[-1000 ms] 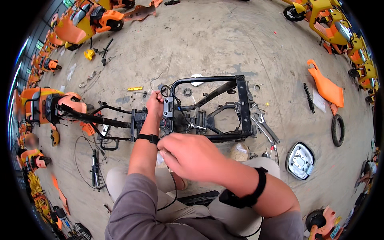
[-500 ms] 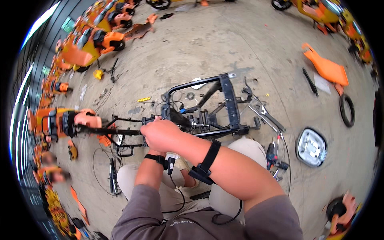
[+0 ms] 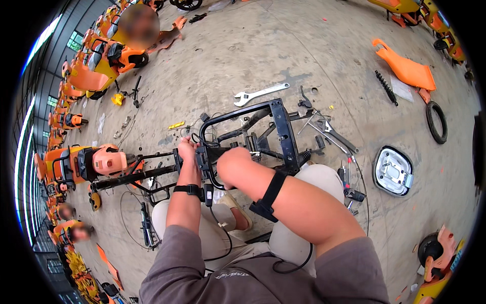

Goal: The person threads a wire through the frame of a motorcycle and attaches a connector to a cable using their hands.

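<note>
A bare black scooter frame lies across the floor in front of my knees. At its front crosspiece is my left hand, fingers curled closed against the metal. My right hand is bent down over the near side of the frame's middle; its fingers are hidden beneath the back of the hand. Cables and small metal parts sit inside the frame. Just beyond the far rail, a silver adjustable wrench lies on the concrete.
To the right lie a power drill, hand tools, a silver-and-black housing, an orange panel and a tyre. A shock absorber lies near my left knee. Rows of orange-yellow scooters stand left; people are there.
My hands have come apart: the right has shifted right along the frame while the left stays near the front crosspiece. The wrench beyond the frame, mostly hidden before, now shows fully.
</note>
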Motion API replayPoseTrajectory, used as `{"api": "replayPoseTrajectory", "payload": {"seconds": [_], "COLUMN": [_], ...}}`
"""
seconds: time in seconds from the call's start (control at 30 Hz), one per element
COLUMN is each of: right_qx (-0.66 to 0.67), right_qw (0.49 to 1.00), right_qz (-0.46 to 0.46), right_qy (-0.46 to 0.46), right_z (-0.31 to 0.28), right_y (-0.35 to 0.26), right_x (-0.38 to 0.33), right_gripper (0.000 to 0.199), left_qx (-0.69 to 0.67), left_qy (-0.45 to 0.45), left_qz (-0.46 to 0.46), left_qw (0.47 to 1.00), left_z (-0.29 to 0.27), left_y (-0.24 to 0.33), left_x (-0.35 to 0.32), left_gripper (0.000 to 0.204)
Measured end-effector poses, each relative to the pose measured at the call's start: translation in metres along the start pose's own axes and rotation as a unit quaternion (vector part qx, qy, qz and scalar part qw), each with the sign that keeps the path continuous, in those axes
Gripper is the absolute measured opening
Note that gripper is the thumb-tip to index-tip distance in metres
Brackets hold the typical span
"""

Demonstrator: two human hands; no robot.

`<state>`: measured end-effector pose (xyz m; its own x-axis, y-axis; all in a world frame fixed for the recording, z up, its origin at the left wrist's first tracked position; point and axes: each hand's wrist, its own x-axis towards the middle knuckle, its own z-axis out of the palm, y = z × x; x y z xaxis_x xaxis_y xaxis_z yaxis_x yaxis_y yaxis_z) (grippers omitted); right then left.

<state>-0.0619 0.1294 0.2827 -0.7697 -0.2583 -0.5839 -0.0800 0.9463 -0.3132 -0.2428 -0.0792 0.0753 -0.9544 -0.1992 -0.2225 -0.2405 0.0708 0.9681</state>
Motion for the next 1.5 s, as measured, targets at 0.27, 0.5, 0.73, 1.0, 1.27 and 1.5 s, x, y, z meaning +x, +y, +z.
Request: {"api": "replayPoseTrajectory", "payload": {"seconds": [0.27,0.5,0.73,1.0,1.27,1.5], "right_qx": [-0.019,0.033,-0.008,0.014,0.156,0.181], "right_qw": [0.999,0.997,0.999,0.995,0.941,0.918], "right_qz": [0.010,0.026,0.013,0.030,0.098,0.004], "right_qy": [-0.042,0.064,0.030,0.092,0.285,0.353], "right_z": [0.023,-0.004,-0.011,-0.031,-0.051,-0.027], "right_y": [-0.009,0.010,-0.003,-0.015,0.020,0.042], "right_x": [0.032,0.029,0.030,0.001,-0.078,-0.089], "right_gripper": [0.032,0.031,0.030,0.033,0.034,0.036], "left_qx": [-0.092,-0.224,-0.113,-0.024,0.173,0.250], "left_qy": [0.031,0.003,-0.136,-0.243,-0.332,-0.462], "left_qz": [-0.030,0.062,0.133,0.074,0.177,0.207], "left_qw": [0.995,0.973,0.975,0.967,0.910,0.826], "left_z": [0.018,0.006,-0.036,0.009,0.034,0.031], "left_y": [0.013,0.045,0.194,0.218,0.196,0.187], "left_x": [-0.017,-0.007,-0.039,-0.125,-0.155,-0.177], "left_gripper": [0.031,0.033,0.035,0.026,0.028,0.025]}}
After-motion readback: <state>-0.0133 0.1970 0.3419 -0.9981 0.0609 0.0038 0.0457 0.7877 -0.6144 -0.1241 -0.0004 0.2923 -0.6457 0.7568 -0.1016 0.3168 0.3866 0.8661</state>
